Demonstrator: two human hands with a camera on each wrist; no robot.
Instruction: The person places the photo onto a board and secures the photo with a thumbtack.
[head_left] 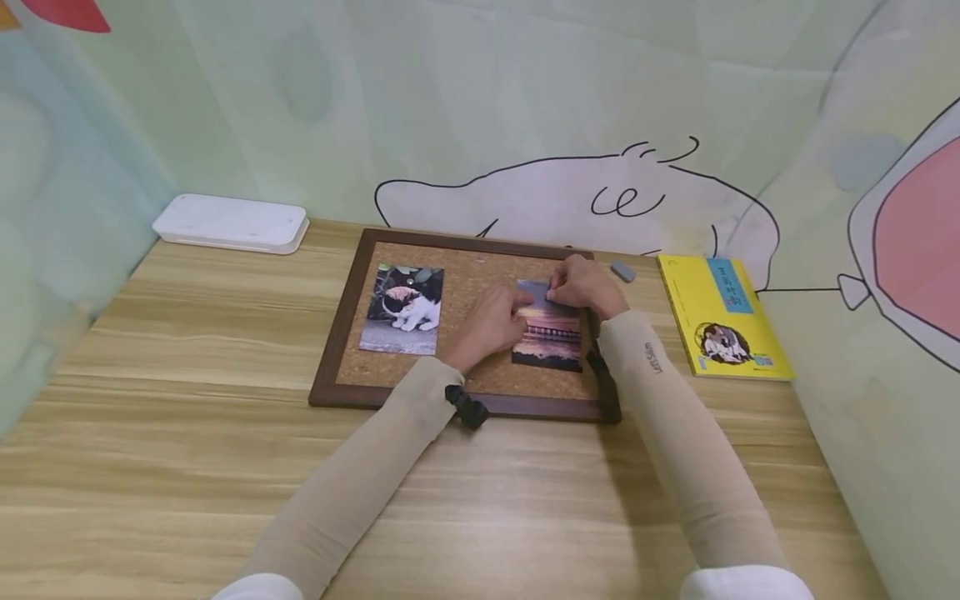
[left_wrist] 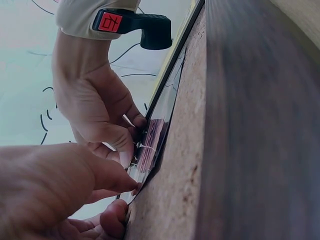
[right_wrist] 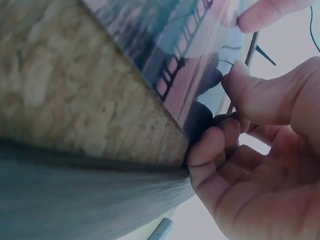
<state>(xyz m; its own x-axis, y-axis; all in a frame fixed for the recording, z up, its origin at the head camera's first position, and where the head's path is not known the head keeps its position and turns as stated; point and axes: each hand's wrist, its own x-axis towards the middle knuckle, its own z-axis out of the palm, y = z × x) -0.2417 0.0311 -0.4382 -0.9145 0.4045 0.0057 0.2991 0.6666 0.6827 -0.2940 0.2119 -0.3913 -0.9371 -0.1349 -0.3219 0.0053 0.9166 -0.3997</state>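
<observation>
A sunset photo (head_left: 551,343) lies on the right side of a brown-framed corkboard (head_left: 480,379). My left hand (head_left: 491,323) rests its fingertips on the photo's upper left edge, pressing it against the cork. At the photo's top, the thumb and fingers of my right hand (head_left: 585,285) pinch a small pushpin (left_wrist: 138,145), mostly hidden by the fingertips. In the right wrist view a thin dark line shows beside the right thumb (right_wrist: 240,85). A cat photo (head_left: 405,312) is on the board's left side, with a clear pin near its top.
A white case (head_left: 231,222) sits at the back left of the wooden table (head_left: 187,358). Right of the board are a grey eraser-like block (head_left: 622,271) and a yellow book (head_left: 697,308). A printed curtain wall (head_left: 480,100) stands directly behind the board.
</observation>
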